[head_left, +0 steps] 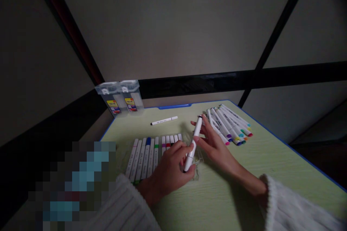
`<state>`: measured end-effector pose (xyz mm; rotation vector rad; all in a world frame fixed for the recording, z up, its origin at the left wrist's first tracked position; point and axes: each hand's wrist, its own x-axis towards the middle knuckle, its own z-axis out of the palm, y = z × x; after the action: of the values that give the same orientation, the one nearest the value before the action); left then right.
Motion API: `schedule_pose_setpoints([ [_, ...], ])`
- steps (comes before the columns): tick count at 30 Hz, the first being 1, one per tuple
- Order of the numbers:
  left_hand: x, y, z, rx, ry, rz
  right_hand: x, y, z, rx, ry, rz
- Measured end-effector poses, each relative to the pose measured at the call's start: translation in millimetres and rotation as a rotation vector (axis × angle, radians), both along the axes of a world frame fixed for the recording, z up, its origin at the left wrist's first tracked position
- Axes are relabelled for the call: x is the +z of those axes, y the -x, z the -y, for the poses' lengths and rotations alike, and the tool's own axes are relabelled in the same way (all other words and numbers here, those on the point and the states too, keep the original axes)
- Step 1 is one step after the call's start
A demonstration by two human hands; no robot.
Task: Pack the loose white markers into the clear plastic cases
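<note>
White marker is held in mid-air above the table, tilted, dark end up near the right hand, other end down toward the left palm. Its lower half is gripped by the left hand, closed narrowly with thumb and fingers around the barrel. Upper half is met by the right hand, thumb laid at the barrel and fingers spread around the top; whether it is actually clamped there can't be told in this dim light. Below and behind the left hand, a row of markers is seated side by side in a clear tray, partly covered by that hand; blue, green, purple and red bands are seen. Beyond the hands, a lone marker is laid flat on the table. To the right, a loose pile of markers is fanned out, coloured ends toward the near side. At the far left corner, two clear boxes with yellow labels are stood upright together. Blue edging is fitted around the table.
</note>
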<state>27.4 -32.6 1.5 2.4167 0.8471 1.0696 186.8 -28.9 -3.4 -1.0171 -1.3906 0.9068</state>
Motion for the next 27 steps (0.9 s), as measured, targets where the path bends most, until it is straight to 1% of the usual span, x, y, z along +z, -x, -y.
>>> schedule_pose_setpoints([
  [2,0.1,-0.5,0.2,0.012,0.015,-0.007,-2.9,-0.4,0.9,0.021,-0.016,0.108],
  [8,3.1,-2.1,1.6,0.066,0.068,-0.095,-6.5,-3.5,0.4,-0.008,-0.069,0.440],
  [10,3.6,-2.2,1.7,0.084,0.075,-0.127,-7.5,-4.6,-0.5,-0.006,-0.083,0.520],
  [17,4.3,-2.7,1.4,0.075,0.096,-0.157,-7.5,-6.4,-1.4,0.024,-0.137,0.653],
  [23,0.5,-2.2,-3.2,0.101,0.129,-0.188,-10.5,-5.2,-2.2,0.070,-0.190,0.761],
  [27,1.5,1.0,-6.8,0.087,0.123,-0.264,-11.4,-3.4,-3.1,0.111,-0.238,0.816],
])
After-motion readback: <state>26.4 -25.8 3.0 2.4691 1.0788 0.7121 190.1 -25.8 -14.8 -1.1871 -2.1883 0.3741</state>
